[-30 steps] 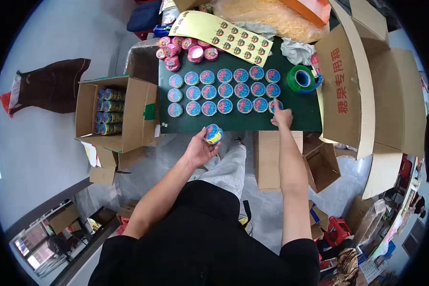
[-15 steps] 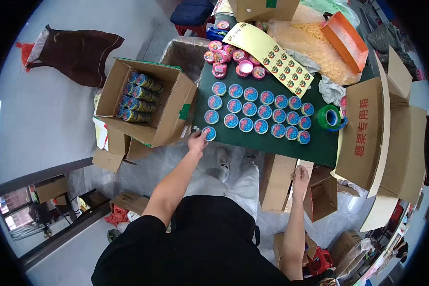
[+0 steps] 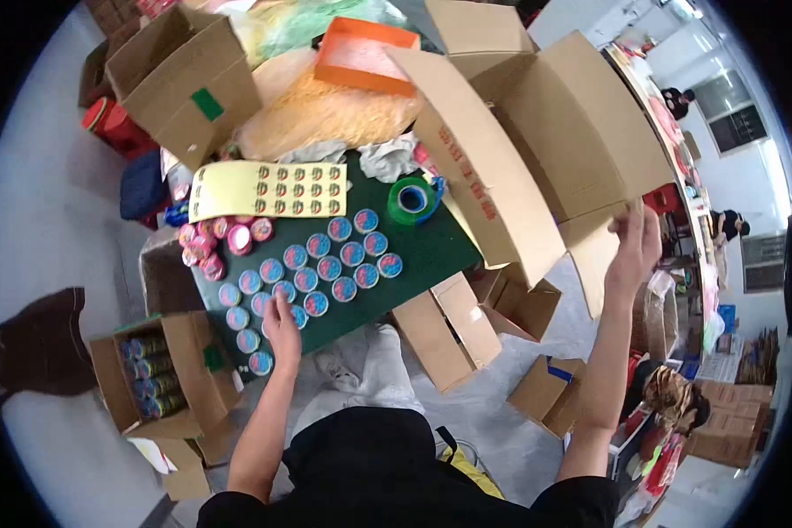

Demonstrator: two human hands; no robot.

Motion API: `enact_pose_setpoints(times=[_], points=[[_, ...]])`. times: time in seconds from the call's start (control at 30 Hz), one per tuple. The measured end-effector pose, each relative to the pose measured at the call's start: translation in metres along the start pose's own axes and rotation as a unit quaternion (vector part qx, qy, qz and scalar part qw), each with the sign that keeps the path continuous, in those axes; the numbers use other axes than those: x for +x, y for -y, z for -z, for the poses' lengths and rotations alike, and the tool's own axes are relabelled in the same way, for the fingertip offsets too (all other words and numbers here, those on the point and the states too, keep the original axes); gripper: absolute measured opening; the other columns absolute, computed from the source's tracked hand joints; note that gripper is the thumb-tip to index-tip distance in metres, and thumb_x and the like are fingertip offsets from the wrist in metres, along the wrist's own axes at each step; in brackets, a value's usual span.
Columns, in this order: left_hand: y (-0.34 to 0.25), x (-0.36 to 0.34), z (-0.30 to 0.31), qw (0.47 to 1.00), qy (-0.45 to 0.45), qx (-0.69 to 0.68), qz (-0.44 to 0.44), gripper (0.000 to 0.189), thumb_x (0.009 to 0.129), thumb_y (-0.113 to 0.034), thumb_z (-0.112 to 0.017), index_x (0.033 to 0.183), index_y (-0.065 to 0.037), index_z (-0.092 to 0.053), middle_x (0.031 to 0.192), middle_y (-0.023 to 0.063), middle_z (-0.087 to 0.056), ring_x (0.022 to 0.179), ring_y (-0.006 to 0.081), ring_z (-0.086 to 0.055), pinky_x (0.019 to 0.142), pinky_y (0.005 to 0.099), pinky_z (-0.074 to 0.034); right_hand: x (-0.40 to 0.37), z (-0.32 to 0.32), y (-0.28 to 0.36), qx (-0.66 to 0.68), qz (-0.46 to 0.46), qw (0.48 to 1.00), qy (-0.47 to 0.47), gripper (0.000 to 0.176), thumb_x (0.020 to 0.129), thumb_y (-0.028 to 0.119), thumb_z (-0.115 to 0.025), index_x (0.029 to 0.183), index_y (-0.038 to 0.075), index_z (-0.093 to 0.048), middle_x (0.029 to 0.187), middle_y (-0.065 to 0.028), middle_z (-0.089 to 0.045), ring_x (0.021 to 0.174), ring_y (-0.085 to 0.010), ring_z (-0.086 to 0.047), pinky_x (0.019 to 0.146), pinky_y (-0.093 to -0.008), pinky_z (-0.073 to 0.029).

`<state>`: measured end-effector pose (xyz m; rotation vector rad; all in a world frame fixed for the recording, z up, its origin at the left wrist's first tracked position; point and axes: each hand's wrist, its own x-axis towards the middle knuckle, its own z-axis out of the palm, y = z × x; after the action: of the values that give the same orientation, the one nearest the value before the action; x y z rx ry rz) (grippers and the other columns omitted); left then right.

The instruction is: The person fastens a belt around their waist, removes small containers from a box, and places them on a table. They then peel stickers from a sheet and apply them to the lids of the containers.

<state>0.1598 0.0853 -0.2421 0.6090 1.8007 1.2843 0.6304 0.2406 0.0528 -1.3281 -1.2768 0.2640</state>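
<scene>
Rows of small round tubs with blue-and-pink lids [image 3: 343,288] stand on the dark green tabletop [image 3: 418,299]. My left hand [image 3: 282,330] is over the front row, fingers stretched out, hiding part of some tubs; nothing shows in its grasp. To the right, my right hand [image 3: 635,246] is raised beside the big open cardboard box [image 3: 581,132], with fingers apart and nothing visible in them. A sheet of round stickers [image 3: 268,189] lies behind the tubs, next to a heap of pink tubs [image 3: 209,242].
An open carton of stacked tubs [image 3: 154,374] stands at the left of the table. Green tape rolls [image 3: 411,201] lie by the big box. At the back are an orange tray [image 3: 367,57] and a bag of yellow shreds [image 3: 326,110]. Cartons [image 3: 449,330] sit on the floor.
My view has turned right. My left hand has left the tub at the near left corner and moved over the front row. My right hand has risen from below the table edge to the big box.
</scene>
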Motion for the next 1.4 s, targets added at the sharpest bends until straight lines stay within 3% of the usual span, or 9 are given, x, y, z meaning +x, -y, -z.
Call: enact_pose_setpoints(times=[0.13,0.27,0.37,0.7,0.87,0.97,1.07,1.2,1.4], points=[[-0.200,0.004,-0.132,0.943,0.228,0.070,-0.233,0.021,0.103,-0.014,-0.062,0.120,-0.001,-0.065,0.103,0.0065,-0.063,0.093,0.0153,-0.060,0.084,0.0301,-0.050,0.113,-0.026,-0.124,-0.117,-0.161,0.968,0.153,0.031,0.100,0.027,-0.068,0.110,-0.002,-0.071,0.092,-0.0076,-0.071,0.082,-0.0135,-0.064,0.075,-0.0275,-0.051],[-0.325,0.019,-0.249,0.731,0.258,0.272,-0.571,0.035,0.089,-0.019,-0.076,0.120,-0.008,-0.067,0.107,0.0128,-0.063,0.100,0.0335,-0.063,0.087,0.0431,-0.051,0.179,-0.058,-0.321,-0.353,-0.190,0.846,0.352,0.053,0.092,0.039,-0.072,0.129,0.002,-0.068,0.126,-0.0209,-0.070,0.119,-0.0336,-0.067,0.101,-0.0408,-0.052],[-0.328,0.054,-0.333,0.720,0.367,0.301,-0.506,0.039,0.090,-0.024,-0.075,0.124,-0.009,-0.064,0.113,0.0137,-0.062,0.101,0.0362,-0.064,0.084,0.0484,-0.054,0.176,-0.081,-0.401,-0.480,-0.248,0.712,0.448,0.061,0.090,0.039,-0.072,0.138,0.003,-0.062,0.135,-0.0232,-0.064,0.127,-0.0385,-0.061,0.106,-0.0439,-0.050],[-0.319,0.153,-0.482,0.610,0.378,0.459,-0.523,0.027,0.095,-0.036,-0.069,0.104,-0.010,-0.066,0.087,0.0098,-0.069,0.072,0.0304,-0.071,0.060,0.0438,-0.058,0.177,-0.263,-0.539,-0.185,-0.085,0.960,0.192,0.099,0.082,0.032,-0.083,0.162,0.013,-0.028,0.155,-0.0293,-0.042,0.140,-0.0426,-0.048,0.113,-0.0511,-0.043],[-0.318,0.184,-0.530,0.686,0.358,0.410,-0.483,0.025,0.096,-0.034,-0.068,0.096,-0.009,-0.067,0.086,0.0103,-0.067,0.071,0.0315,-0.070,0.059,0.0444,-0.057,0.185,-0.285,-0.544,-0.005,-0.207,0.976,0.070,0.064,0.080,0.012,-0.086,0.131,0.004,-0.048,0.129,-0.0228,-0.059,0.121,-0.0390,-0.060,0.101,-0.0436,-0.050],[-0.318,0.183,-0.532,0.685,0.365,0.435,-0.457,0.025,0.096,-0.034,-0.068,0.096,-0.010,-0.067,0.087,0.0097,-0.067,0.071,0.0314,-0.070,0.059,0.0441,-0.057,0.197,-0.301,-0.530,-0.084,-0.061,0.993,-0.061,0.050,0.081,0.011,-0.080,0.124,0.002,-0.056,0.113,-0.0233,-0.060,0.109,-0.0443,-0.058,0.096,-0.0501,-0.048],[-0.317,0.182,-0.533,0.692,0.361,0.429,-0.456,0.024,0.095,-0.035,-0.069,0.096,-0.011,-0.066,0.086,0.0088,-0.066,0.071,0.0310,-0.071,0.059,0.0435,-0.057,0.200,-0.326,-0.543,-0.106,-0.009,0.991,0.075,0.055,0.080,0.015,-0.080,0.129,0.008,-0.055,0.123,-0.0224,-0.061,0.117,-0.0468,-0.056,0.099,-0.0509,-0.048],[-0.317,0.183,-0.533,0.690,0.357,0.434,-0.457,0.023,0.094,-0.034,-0.070,0.096,-0.012,-0.066,0.084,0.0079,-0.065,0.070,0.0303,-0.071,0.059,0.0429,-0.057,0.200,-0.337,-0.528,-0.093,-0.165,0.975,0.116,0.074,0.073,0.016,-0.083,0.138,0.015,-0.048,0.134,-0.0231,-0.056,0.125,-0.0477,-0.055,0.099,-0.0521,-0.049],[-0.320,0.181,-0.534,0.724,0.355,0.407,-0.429,0.023,0.094,-0.029,-0.072,0.106,-0.010,-0.069,0.086,0.0083,-0.065,0.070,0.0274,-0.069,0.061,0.0394,-0.057,0.194,-0.342,-0.561,-0.065,-0.068,0.992,0.086,0.089,0.067,0.007,-0.090,0.142,0.008,-0.042,0.129,-0.0182,-0.061,0.119,-0.0369,-0.062,0.099,-0.0451,-0.052]])
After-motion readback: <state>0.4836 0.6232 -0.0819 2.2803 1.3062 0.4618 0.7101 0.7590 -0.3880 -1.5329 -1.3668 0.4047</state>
